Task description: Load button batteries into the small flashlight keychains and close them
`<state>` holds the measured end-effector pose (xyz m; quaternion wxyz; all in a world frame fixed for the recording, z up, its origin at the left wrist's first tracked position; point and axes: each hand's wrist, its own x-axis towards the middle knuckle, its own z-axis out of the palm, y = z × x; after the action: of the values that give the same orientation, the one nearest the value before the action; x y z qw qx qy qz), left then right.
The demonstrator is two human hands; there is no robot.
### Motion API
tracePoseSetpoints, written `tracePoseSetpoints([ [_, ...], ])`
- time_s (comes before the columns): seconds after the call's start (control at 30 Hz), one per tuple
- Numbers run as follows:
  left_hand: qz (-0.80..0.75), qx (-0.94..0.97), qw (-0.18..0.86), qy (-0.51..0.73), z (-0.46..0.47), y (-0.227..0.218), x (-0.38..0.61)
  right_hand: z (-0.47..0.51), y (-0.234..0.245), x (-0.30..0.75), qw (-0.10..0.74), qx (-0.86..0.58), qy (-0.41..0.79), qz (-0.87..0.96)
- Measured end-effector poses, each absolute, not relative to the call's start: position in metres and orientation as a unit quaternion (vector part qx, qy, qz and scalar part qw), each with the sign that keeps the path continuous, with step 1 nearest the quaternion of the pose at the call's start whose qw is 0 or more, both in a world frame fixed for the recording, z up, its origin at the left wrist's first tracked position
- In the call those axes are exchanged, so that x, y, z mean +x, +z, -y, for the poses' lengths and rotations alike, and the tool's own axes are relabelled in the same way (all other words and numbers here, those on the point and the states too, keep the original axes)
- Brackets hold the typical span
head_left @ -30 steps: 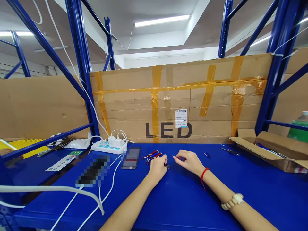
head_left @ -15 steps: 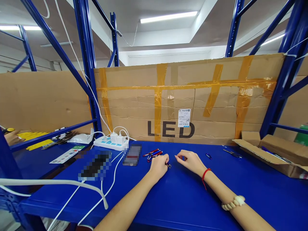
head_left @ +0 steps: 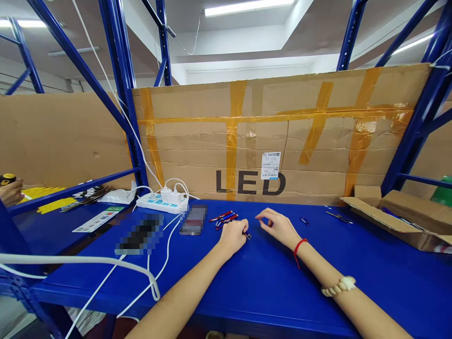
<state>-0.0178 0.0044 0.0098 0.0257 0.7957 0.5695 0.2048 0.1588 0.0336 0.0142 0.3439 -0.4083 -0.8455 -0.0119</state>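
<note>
My left hand (head_left: 233, 236) rests on the blue table (head_left: 268, 287), its fingers closed around a small object whose metallic end (head_left: 248, 236) pokes out by the thumb. Most of that object is hidden. Just behind this hand lie several red and blue slim pieces (head_left: 226, 218), pen-like in shape. To the right, my right hand (head_left: 279, 228) hovers low with fingers curved and a gap between thumb and forefinger; nothing shows in it. Beyond it are a small dark blue loop-shaped piece (head_left: 304, 221) and a thin dark tool (head_left: 339, 217), perhaps scissors.
At the right stands an open cardboard box (head_left: 406, 230) with slim items inside. A white power strip (head_left: 155, 203), a blurred phone-like slab (head_left: 193, 220) and white cables (head_left: 165, 263) occupy the left. A cardboard wall (head_left: 197, 146) closes the back. Another person's hand (head_left: 11, 192) appears far left.
The camera view has shifted slightly, so the scene sits a little higher. My left hand keeps its grip; my right hand's thumb and forefinger look slightly further apart.
</note>
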Motion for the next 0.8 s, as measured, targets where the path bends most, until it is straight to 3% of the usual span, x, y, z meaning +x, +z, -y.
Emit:
tracePoseSetpoints([
  [0.8, -0.574, 0.786, 0.016, 0.229, -0.0054, 0.0087, -0.0193, -0.0366, 0.0086, 0.1593, 0.361, -0.405, -0.011, 0.84],
])
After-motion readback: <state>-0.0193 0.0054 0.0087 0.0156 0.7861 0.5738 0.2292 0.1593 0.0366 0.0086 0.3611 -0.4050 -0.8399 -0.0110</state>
